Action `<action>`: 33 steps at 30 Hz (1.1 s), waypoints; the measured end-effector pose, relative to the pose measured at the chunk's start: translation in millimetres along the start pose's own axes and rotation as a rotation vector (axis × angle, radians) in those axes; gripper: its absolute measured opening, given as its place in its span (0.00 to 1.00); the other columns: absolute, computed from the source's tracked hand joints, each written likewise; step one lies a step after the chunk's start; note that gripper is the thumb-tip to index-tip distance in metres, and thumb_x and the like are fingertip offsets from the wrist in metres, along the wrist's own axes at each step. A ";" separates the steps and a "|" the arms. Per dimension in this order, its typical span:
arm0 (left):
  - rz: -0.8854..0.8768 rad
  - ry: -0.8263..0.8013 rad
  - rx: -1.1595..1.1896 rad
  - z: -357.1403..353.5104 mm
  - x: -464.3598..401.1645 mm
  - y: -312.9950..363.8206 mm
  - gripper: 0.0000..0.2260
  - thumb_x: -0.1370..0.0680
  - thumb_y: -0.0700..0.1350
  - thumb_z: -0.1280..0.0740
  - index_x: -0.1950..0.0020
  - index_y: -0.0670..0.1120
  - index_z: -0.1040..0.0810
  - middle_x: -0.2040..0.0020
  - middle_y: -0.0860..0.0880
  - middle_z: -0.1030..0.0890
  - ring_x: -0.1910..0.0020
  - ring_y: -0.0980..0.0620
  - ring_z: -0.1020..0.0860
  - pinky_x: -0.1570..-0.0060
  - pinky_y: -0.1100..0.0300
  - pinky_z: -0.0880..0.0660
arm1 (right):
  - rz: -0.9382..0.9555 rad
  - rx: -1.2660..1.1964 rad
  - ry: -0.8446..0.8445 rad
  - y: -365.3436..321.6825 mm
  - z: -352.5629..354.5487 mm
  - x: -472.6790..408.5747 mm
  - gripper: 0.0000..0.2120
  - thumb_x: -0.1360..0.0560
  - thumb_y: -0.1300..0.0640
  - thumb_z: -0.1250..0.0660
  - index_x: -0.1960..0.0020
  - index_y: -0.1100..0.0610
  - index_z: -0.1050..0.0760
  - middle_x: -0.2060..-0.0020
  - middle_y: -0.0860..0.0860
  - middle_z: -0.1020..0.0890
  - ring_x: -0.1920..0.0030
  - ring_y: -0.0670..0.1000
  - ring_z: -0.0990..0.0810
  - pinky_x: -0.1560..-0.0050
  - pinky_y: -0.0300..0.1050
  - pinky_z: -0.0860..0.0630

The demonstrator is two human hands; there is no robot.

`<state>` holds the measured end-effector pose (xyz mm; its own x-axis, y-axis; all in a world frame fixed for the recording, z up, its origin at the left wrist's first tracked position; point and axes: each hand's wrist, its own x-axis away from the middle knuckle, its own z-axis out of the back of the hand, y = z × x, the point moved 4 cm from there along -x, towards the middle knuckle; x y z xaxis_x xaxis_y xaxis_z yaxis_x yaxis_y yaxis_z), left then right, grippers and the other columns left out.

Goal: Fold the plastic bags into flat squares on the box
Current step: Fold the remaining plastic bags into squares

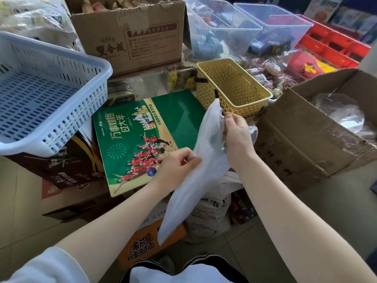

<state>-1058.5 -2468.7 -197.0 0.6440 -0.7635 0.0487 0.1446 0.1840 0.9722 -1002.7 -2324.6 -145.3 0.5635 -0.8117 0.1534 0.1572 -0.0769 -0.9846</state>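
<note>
A long translucent white plastic bag (pixel 195 176) hangs in the air, stretched from upper right to lower left. My right hand (pixel 235 131) pinches its upper part near the top. My left hand (pixel 179 164) grips its left edge around the middle. The bag's lower end dangles over an orange carton. Behind the bag lies the flat green box (pixel 142 137) with printed red-clad figures, its top bare. Both hands hover over the box's right edge.
A yellow lattice basket (pixel 234 86) stands just behind the green box. A blue plastic basket (pixel 40 94) sits at the left. An open cardboard box (pixel 306 144) with more clear bags is at the right. Clear bins and red crates line the back.
</note>
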 end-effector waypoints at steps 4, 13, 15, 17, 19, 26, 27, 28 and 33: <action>-0.023 0.153 0.012 11.1 -5.6 0.8 0.12 0.26 0.44 0.30 0.65 0.43 0.30 0.69 0.47 0.29 0.73 0.54 0.34 0.70 0.60 0.35 | 0.211 0.190 -0.024 17.1 2.4 23.4 0.10 0.22 0.53 0.38 0.43 0.55 0.29 0.54 0.48 0.23 0.54 0.48 0.24 0.51 0.44 0.25; -0.076 -0.011 0.100 8.5 1.5 -1.0 0.12 0.25 0.49 0.35 0.55 0.40 0.28 0.67 0.47 0.29 0.70 0.55 0.32 0.70 0.64 0.35 | -0.107 -0.092 -0.224 53.4 -15.8 29.1 0.05 0.24 0.57 0.35 0.54 0.59 0.22 0.61 0.53 0.20 0.60 0.50 0.22 0.56 0.46 0.24; -0.045 0.052 0.127 16.6 2.5 -4.0 0.14 0.26 0.53 0.38 0.55 0.41 0.27 0.68 0.48 0.29 0.72 0.56 0.33 0.72 0.65 0.36 | -0.120 -0.118 -0.237 56.8 -10.6 27.5 0.06 0.23 0.58 0.36 0.54 0.58 0.22 0.62 0.52 0.19 0.61 0.49 0.23 0.57 0.45 0.25; 0.006 0.089 0.154 23.2 1.6 -9.1 0.15 0.27 0.55 0.38 0.55 0.42 0.27 0.67 0.48 0.28 0.70 0.53 0.32 0.70 0.61 0.34 | -0.122 -0.102 -0.252 58.4 -6.4 25.3 0.06 0.23 0.58 0.36 0.55 0.57 0.21 0.62 0.52 0.19 0.61 0.50 0.23 0.55 0.47 0.25; 0.043 0.076 0.166 25.9 -0.3 -10.0 0.16 0.27 0.56 0.38 0.53 0.43 0.26 0.63 0.46 0.25 0.66 0.50 0.27 0.63 0.57 0.28 | -0.115 -0.092 -0.302 57.4 -6.0 24.5 0.07 0.22 0.60 0.38 0.55 0.57 0.21 0.62 0.51 0.19 0.61 0.50 0.23 0.54 0.46 0.25; 0.051 0.037 0.215 27.4 -14.5 9.0 0.09 0.23 0.47 0.37 0.57 0.45 0.20 0.62 0.49 0.19 0.63 0.56 0.22 0.61 0.63 0.24 | -0.119 -0.097 -0.402 53.3 -3.7 20.5 0.20 0.22 0.67 0.44 0.64 0.52 0.21 0.63 0.53 0.25 0.62 0.50 0.30 0.59 0.43 0.33; 0.045 0.051 0.207 28.1 -14.0 10.3 0.09 0.23 0.46 0.36 0.59 0.44 0.20 0.64 0.50 0.20 0.67 0.58 0.23 0.65 0.66 0.26 | -0.133 -0.078 -0.371 53.1 -1.0 20.1 0.17 0.23 0.67 0.45 0.62 0.54 0.22 0.64 0.54 0.25 0.63 0.50 0.29 0.59 0.43 0.33; 0.040 0.061 0.194 28.3 -12.7 11.4 0.09 0.24 0.45 0.35 0.60 0.43 0.20 0.66 0.50 0.21 0.71 0.60 0.25 0.68 0.67 0.28 | -0.142 -0.049 -0.333 52.3 1.6 20.3 0.14 0.24 0.68 0.45 0.60 0.56 0.24 0.64 0.54 0.24 0.62 0.50 0.28 0.60 0.43 0.32; -0.004 0.063 0.044 28.5 -13.7 5.3 0.06 0.28 0.45 0.29 0.64 0.46 0.20 0.67 0.42 0.21 0.68 0.50 0.26 0.65 0.48 0.26 | 0.011 0.121 -0.235 30.7 9.9 12.2 0.22 0.24 0.51 0.36 0.32 0.52 0.37 0.47 0.50 0.22 0.50 0.50 0.21 0.54 0.45 0.24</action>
<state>-1088.0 -2474.9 -186.0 0.6893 -0.7238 0.0314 0.1152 0.1523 0.9816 -982.9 -2331.2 -172.8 0.7361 -0.6547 0.1718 0.2376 0.0123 -0.9713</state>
